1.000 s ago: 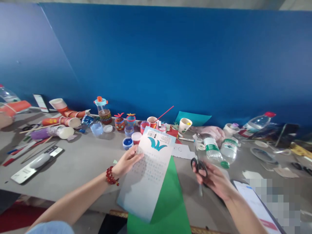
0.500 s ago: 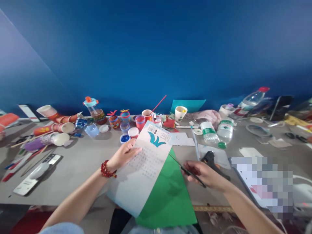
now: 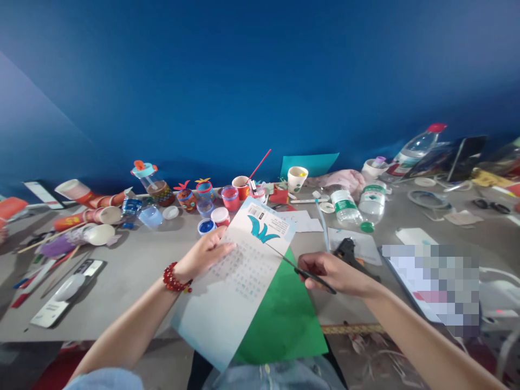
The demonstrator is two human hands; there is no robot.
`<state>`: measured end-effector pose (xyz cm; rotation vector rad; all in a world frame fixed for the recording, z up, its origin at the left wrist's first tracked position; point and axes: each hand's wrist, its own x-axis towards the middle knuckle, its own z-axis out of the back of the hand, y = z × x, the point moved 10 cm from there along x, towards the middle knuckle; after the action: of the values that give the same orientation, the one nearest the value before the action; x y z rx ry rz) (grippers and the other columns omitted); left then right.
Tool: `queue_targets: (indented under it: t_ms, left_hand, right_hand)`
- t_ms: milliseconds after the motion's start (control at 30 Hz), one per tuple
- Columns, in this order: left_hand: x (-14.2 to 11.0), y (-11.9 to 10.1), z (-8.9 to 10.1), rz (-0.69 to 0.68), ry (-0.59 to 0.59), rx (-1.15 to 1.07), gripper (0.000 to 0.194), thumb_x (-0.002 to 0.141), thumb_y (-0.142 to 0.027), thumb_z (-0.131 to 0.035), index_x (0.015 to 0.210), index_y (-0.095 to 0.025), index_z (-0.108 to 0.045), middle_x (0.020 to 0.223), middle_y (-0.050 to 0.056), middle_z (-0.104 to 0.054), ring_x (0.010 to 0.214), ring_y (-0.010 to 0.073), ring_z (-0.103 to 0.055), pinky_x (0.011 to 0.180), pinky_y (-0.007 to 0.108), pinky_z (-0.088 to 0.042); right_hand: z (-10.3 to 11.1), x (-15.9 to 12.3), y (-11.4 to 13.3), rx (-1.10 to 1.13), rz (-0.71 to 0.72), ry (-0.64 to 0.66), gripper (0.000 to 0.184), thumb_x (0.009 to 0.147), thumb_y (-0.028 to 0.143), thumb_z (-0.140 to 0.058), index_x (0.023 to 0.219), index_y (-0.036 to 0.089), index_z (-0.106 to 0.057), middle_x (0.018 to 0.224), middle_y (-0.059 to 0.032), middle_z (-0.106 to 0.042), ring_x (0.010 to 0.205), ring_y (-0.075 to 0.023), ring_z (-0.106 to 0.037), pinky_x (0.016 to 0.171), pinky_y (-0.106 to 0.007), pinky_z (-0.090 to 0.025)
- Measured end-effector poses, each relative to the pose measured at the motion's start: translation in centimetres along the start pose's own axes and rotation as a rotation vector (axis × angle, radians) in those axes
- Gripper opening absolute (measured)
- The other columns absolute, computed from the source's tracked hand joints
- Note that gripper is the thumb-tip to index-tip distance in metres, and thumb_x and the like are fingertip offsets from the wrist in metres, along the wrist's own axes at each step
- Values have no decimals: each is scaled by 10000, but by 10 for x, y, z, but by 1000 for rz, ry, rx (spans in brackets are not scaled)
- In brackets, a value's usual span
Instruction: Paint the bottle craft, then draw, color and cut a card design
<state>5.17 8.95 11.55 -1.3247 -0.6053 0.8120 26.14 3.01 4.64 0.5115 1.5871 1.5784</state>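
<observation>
My left hand [image 3: 206, 253], with a red bead bracelet [image 3: 175, 277] at its wrist, grips the left edge of a white sheet [image 3: 203, 311] that has rows of faint print and a barcode. A teal leaf-shaped cutout [image 3: 260, 232] lies flat near its top. In my right hand [image 3: 325, 269] is a slim, dark, pointed tool [image 3: 314, 280], resembling tweezers; its kind is not clear. Its thin tip reaches the cutout's lower edge; contact cannot be told. Beneath the white sheet is a green sheet [image 3: 284, 314], partly covered.
Behind the hands stand decorated cups [image 3: 205, 189], paint pots [image 3: 206, 226] and a white cup [image 3: 297, 180]. To the right lie plastic bottles [image 3: 345, 207], a black glue gun [image 3: 347, 252] and a tablet [image 3: 410, 287]. A phone [image 3: 67, 292] lies at left.
My right hand has moved the dark tool up and left, bringing its tip from the sheet's right edge to the teal cutout. The left hand keeps its hold; the whole view has shifted slightly.
</observation>
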Motion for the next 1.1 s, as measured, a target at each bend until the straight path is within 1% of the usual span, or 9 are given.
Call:
queue_targets:
  t_ms: [133, 400, 533, 667, 800, 867, 1000, 1100]
  left_hand:
    - [1, -4, 1, -4, 5, 47, 356, 925, -417, -575, 1177, -166, -590, 1058, 72, -701, 897, 203, -667, 773, 270, -517]
    - [1, -5, 2, -38, 6, 63, 410, 922, -436, -569, 1236, -172, -577, 1066, 79, -699, 911, 223, -664, 814, 316, -533]
    - [1, -5, 2, -52, 18, 46, 409, 927, -427, -571, 1252, -178, -579, 1112, 83, -694, 945, 229, -670, 855, 324, -529]
    - [1, -5, 2, -55, 16, 50, 407, 934, -412, -565, 1269, -180, -570, 1138, 80, -688, 978, 233, -666, 876, 328, -523]
    - [2, -4, 2, -59, 8, 56, 401, 934, -415, -563, 1257, -176, -573, 1135, 81, -689, 977, 232, -663, 851, 316, -526]
    - [2, -5, 2, -59, 4, 56, 391, 934, -417, -561, 1241, -174, -581, 1125, 80, -691, 975, 232, -662, 851, 315, -525]
    - [1, -6, 1, -55, 1, 59, 365, 937, -412, -553, 1205, -168, -594, 1109, 82, -689, 980, 235, -656, 865, 326, -519]
    - [0, -4, 1, -60, 11, 73, 373, 942, -419, -541, 1213, -165, -577, 1103, 88, -682, 972, 234, -648, 855, 327, -518]
  right_hand:
    - [-1, -3, 5, 14, -7, -1, 530, 714, 632, -734, 714, 180, -456, 640, 48, -435, 587, -89, -357, 521, -220, -243]
    - [-4, -5, 14, -8, -13, -7, 568, 687, 667, -729, 688, 189, -422, 616, 59, -420, 568, -81, -335, 513, -219, -250]
    - [-3, -4, 15, -16, -5, -15, 578, 685, 658, -737, 659, 197, -389, 598, 69, -387, 558, -77, -316, 514, -218, -255]
    - [2, -4, 12, -62, 5, -56, 580, 690, 637, -744, 629, 200, -367, 573, 75, -377, 537, -72, -304, 509, -214, -263]
    - [5, -3, 8, -93, -10, -86, 547, 724, 630, -719, 619, 196, -401, 547, 57, -463, 515, -79, -356, 503, -216, -290]
    - [7, -3, 8, -126, -14, -117, 542, 728, 624, -717, 603, 197, -407, 529, 48, -483, 512, -86, -387, 501, -217, -306]
    - [13, -4, 10, -213, -11, -194, 564, 708, 597, -745, 565, 203, -367, 487, 52, -449, 509, -92, -393, 486, -214, -302]
    - [14, -4, 9, -242, -10, -204, 583, 692, 589, -759, 549, 205, -345, 467, 63, -415, 492, -84, -362, 475, -213, -285]
